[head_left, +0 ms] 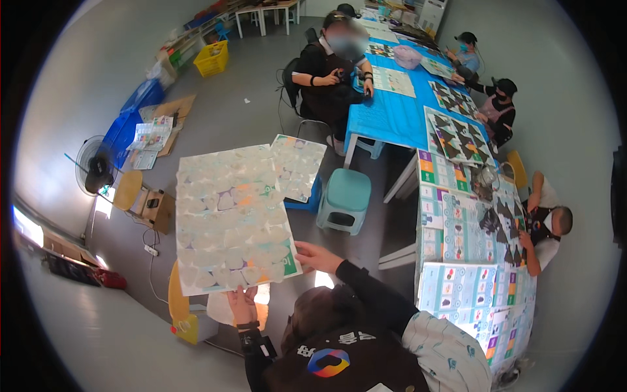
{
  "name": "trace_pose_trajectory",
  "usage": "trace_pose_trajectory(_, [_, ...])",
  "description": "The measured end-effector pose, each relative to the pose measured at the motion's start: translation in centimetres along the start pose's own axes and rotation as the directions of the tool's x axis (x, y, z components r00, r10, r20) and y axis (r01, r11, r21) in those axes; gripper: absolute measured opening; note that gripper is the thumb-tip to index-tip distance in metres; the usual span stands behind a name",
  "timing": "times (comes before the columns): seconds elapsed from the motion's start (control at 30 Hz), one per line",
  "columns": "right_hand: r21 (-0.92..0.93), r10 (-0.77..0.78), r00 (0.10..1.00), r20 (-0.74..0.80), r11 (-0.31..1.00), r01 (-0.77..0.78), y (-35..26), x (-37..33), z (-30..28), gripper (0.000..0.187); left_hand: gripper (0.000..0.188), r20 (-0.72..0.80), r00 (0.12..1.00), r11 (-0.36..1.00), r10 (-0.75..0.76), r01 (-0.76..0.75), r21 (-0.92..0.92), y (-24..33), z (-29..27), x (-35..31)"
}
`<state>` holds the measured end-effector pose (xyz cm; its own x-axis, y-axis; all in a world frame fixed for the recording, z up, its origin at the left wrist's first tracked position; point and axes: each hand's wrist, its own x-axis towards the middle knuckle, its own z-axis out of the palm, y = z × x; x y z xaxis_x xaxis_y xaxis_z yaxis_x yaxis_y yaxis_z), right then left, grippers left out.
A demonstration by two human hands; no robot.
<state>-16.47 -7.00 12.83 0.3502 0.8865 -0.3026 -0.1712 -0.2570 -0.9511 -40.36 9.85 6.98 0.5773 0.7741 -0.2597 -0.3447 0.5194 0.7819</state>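
Note:
A large pale sheet [228,215], covered with rows of whitish rounded shapes and patches of printed colour, is held up in front of me. My left hand [242,305] pinches its bottom edge near the middle. At the lower right corner, beside a green printed patch, my right hand [318,257] has closed on the sheet's side edge. Behind its upper right corner, a smaller sheet [302,166] of similar look lies over a blue stool [307,204], partly hidden.
A teal stool [346,193] stands beyond my right hand. The long table [392,121] on the right bears printed sheets and dark pieces; several people sit along it. On the left are a fan [98,166], a wooden chair [128,191] and a yellow crate [211,59].

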Motion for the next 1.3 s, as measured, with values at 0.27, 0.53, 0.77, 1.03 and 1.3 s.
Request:
trace_pose_trajectory(0.27, [-0.954,-0.621,0.725,-0.298,0.17,-0.246,-16.1,-9.8,-0.4,0.092,0.032,-0.115,0.99,0.966,0.08,-0.048,0.256,4.3,-7.2,0.8])
trace_pose_trajectory(0.53, [0.155,-0.564,0.407,0.719,0.7,0.697,-21.2,-17.6,1.8,0.098,0.034,-0.06,0.988,0.971,0.141,-0.127,0.203,4.8,-4.9,0.8])
trace_pose_trajectory(0.77, [0.884,0.019,0.983,0.184,0.433,-0.174,-4.1,-13.0,-13.2,0.093,0.045,-0.091,0.988,0.991,0.128,-0.124,0.048,2.9,-3.9,-1.6])
trace_pose_trajectory(1.03, [-0.105,0.507,0.862,-0.02,0.856,-0.506,11.6,-12.9,-16.5,0.049,0.045,-0.116,0.962,0.969,0.247,-0.248,0.006,1.0,2.3,-2.3])
trace_pose_trajectory(1.3, [-0.601,0.071,0.982,-0.173,0.783,-0.163,4.7,-11.0,-21.0,0.047,0.044,-0.128,0.938,0.946,0.324,-0.317,0.069,0.8,7.9,-0.2])
